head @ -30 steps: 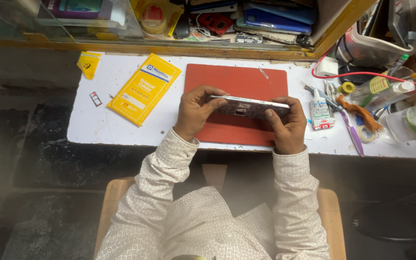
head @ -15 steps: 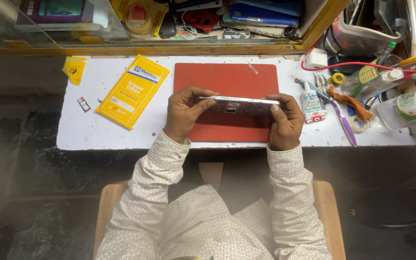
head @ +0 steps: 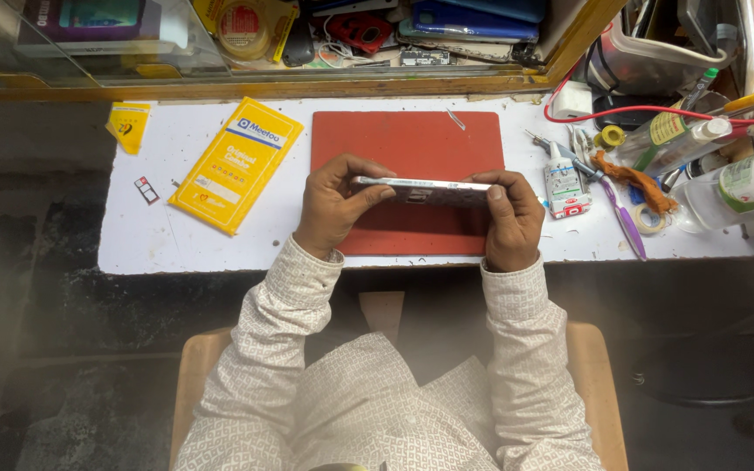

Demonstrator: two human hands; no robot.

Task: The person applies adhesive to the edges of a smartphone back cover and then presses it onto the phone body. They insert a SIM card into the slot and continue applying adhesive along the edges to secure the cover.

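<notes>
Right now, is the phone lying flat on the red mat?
No: both the left hand and the right hand hold the phone on edge, raised above the red mat.

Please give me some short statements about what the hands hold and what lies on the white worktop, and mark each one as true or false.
1. Both hands grip one thin silver phone by its ends, edge-on to the camera. True: the left hand holds one end, the right hand the other.
2. The phone lies flat on the red rectangular mat. False: it is held up in the hands, above the mat.
3. A yellow flat packet lies on the white worktop on the left hand's side of the mat. True.
4. The small white glue bottle stands on the mat. False: it lies on the worktop beside the mat, near the right hand.
5. A purple-handled tool rests on the right hand's side. True.
</notes>
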